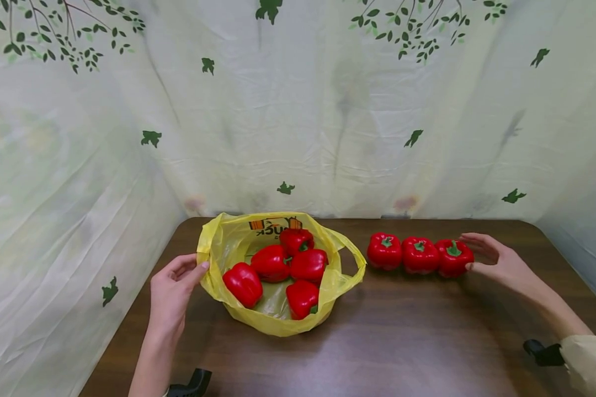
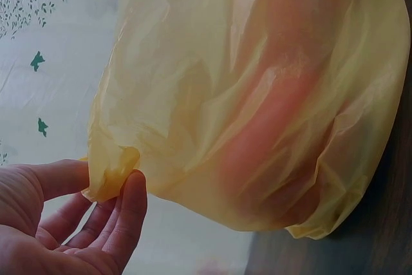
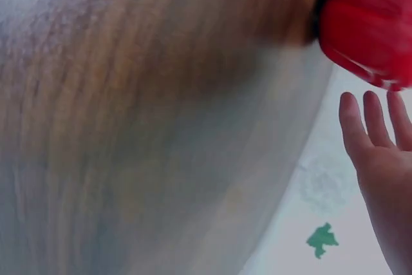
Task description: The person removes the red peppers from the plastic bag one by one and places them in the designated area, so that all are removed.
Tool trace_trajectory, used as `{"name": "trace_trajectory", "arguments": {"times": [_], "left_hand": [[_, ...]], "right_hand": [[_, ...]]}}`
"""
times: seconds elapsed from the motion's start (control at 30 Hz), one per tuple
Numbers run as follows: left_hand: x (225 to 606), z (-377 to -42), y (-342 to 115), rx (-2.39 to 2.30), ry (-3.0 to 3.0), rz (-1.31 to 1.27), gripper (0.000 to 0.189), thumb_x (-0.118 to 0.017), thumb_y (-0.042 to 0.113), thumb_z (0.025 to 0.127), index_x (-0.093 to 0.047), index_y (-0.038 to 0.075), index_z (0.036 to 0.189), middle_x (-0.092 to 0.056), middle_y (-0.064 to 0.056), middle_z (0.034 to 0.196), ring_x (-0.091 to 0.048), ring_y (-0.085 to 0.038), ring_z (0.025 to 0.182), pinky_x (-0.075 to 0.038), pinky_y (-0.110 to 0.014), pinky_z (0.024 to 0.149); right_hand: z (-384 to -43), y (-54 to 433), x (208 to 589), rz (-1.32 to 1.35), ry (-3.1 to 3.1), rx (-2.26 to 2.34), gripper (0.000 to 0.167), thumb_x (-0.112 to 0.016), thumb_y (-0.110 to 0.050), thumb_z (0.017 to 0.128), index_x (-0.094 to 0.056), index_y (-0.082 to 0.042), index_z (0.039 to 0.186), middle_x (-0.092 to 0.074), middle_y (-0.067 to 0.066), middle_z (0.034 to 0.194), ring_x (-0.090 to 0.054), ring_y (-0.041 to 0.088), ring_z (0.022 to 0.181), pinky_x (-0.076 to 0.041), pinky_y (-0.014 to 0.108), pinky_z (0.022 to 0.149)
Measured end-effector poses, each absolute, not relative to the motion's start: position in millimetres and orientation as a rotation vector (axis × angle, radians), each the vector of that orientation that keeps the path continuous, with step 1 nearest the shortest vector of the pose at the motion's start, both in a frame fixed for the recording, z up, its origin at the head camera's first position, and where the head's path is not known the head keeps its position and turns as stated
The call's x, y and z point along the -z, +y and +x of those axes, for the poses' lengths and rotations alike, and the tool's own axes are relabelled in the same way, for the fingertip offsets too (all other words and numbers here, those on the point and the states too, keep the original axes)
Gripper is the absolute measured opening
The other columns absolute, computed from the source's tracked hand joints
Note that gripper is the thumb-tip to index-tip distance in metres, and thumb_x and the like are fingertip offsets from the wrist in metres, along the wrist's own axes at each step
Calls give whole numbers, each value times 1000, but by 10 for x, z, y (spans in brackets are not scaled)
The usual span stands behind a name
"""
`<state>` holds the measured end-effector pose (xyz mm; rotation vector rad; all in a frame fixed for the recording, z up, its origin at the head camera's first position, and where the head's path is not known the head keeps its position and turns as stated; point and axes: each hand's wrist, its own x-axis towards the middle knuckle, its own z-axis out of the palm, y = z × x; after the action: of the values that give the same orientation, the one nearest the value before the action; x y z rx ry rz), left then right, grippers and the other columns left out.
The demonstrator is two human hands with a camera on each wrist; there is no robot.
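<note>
A yellow plastic bag (image 1: 278, 326) stands with its mouth spread wide, and several red bell peppers (image 1: 243, 285) lie inside. My left hand (image 1: 174, 289) pinches the bag's left rim between thumb and fingers; the left wrist view shows the bunched yellow film (image 2: 112, 172) in that grip. To the right of the bag, three red bell peppers sit in a row, stems up: a left one (image 1: 384, 251), a middle one (image 1: 420, 255) and a right one (image 1: 454, 259). At the right one, my right hand (image 1: 501, 266) has its fingers spread; whether they touch it, I cannot tell.
Beneath everything is a brown wooden table (image 1: 397, 342). A pale curtain (image 1: 308, 110) with green leaf prints hangs behind it and along the sides. The bag's right handle (image 1: 355, 270) loops out toward the row of peppers.
</note>
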<state>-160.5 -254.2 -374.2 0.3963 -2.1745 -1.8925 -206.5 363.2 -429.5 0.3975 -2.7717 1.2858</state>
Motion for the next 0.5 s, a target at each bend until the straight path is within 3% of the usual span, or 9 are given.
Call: {"name": "trace_trajectory", "arguments": {"times": [0.27,0.5], "left_hand": [[3735,-1600,-2551,1916,-2147,368,36,-74,16,89,-64,-2,118,-69,1,97,-66,-13,83,-55,-22,74],[3732,-1598,-2543,1910,-2148,376,36,-75,17,89,-65,-2,118,-69,1,97,-66,-13,82,-54,-22,73]], "right_hand": [[-1965,3596,4155,416,-2683,-1333,62,-70,-11,91,-42,-12,147,-50,-12,135,-50,-4,115,-47,12,81],[-1890,3382,4028,382,-2684,-1271,60,-71,-14,92,-45,-17,146,-50,-7,136,-54,1,111,-46,11,81]]}}
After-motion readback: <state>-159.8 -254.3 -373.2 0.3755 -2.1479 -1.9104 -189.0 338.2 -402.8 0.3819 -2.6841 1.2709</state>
